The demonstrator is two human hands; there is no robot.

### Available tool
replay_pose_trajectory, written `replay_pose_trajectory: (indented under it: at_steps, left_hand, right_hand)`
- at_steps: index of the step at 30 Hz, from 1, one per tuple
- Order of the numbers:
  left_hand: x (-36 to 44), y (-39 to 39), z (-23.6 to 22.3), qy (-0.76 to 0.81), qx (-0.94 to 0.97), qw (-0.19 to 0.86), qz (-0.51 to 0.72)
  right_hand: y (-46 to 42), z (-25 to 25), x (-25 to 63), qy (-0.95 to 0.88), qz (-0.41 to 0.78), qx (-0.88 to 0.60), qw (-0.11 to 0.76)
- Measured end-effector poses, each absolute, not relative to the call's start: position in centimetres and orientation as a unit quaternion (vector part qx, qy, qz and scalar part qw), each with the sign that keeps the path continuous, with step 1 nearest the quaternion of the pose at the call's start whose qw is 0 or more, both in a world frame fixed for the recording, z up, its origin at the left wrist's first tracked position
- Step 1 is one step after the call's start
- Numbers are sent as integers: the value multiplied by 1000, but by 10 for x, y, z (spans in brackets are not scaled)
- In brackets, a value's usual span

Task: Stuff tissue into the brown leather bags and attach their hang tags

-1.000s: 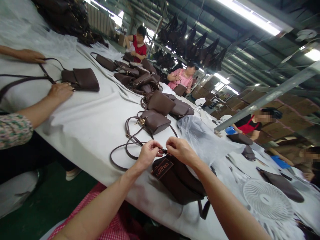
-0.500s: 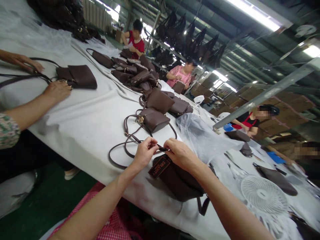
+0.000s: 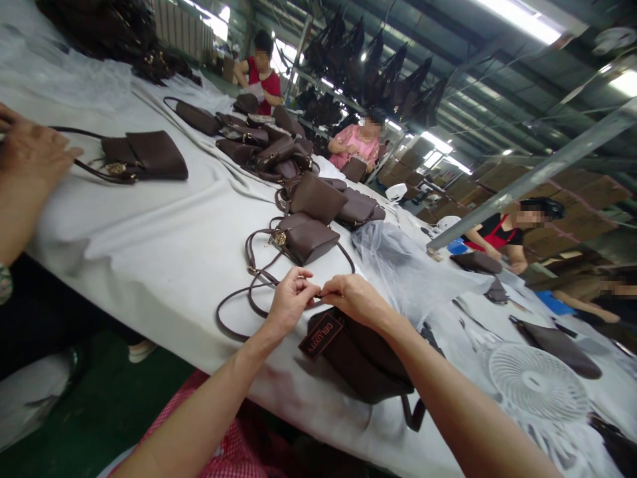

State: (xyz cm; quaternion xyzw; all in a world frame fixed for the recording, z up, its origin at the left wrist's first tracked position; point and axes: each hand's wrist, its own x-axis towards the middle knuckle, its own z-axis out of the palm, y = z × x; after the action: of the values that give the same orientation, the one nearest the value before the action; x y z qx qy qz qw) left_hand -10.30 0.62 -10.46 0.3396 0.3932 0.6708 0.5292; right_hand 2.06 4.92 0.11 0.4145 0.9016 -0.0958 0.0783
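A dark brown handbag (image 3: 371, 365) lies on the white-covered table right in front of me. Its dark tag (image 3: 322, 336) reads "DELUXITY". Just above the bag, my left hand (image 3: 291, 302) and my right hand (image 3: 355, 297) meet fingertip to fingertip, both closed in a pinch on a thin dark strap. Most of the pinched part is hidden by my fingers. Strap loops (image 3: 233, 295) spread over the cloth left of my left hand. Beyond my hands sits another brown handbag (image 3: 306, 239) with a round gold charm (image 3: 280, 238).
A heap of brown bags (image 3: 279, 149) covers the table farther back. Clear plastic sheeting (image 3: 393, 265) and a white fan (image 3: 537, 382) are at right. At left, a co-worker's hands (image 3: 34, 166) hold straps of a brown bag (image 3: 149, 154). More people work across the table.
My hands have drawn closer together, covering more of the strap. At left, the co-worker's hands have moved off the bag toward the left. The view has shifted slightly.
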Motion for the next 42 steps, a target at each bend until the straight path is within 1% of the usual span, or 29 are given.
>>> replay_pose_trajectory:
  at_steps: [5, 8, 11, 17, 20, 24, 31, 35, 38, 42]
  left_hand:
    - [-99, -3, -115, 336, 216, 612, 683]
    - [-92, -12, -120, 298, 164, 635, 694]
    - [-84, -15, -120, 319, 186, 620, 693]
    - [-80, -8, -112, 415, 264, 525, 695]
    - [-81, -6, -110, 429, 285, 500, 696]
    - [-80, -2, -113, 418, 301, 517, 684]
    - [-76, 3, -120, 383, 268, 569, 676]
    - [-77, 2, -123, 364, 242, 596, 674]
    - [-81, -2, -122, 351, 271, 596, 670]
    - [-87, -7, -115, 263, 277, 629, 677]
  right_hand:
    - [52, 1, 23, 895, -132, 421, 59]
    - [53, 2, 25, 896, -150, 416, 45]
    - [53, 3, 25, 895, -142, 420, 46]
    - [52, 2, 21, 891, -97, 439, 71]
    - [53, -1, 22, 890, -100, 440, 62]
    - [54, -1, 24, 894, -128, 428, 42]
    - [54, 0, 26, 909, -113, 397, 45]
    - [55, -1, 27, 914, -95, 392, 48]
    - [56, -1, 26, 911, -73, 401, 53]
    - [51, -1, 25, 902, -19, 426, 66]
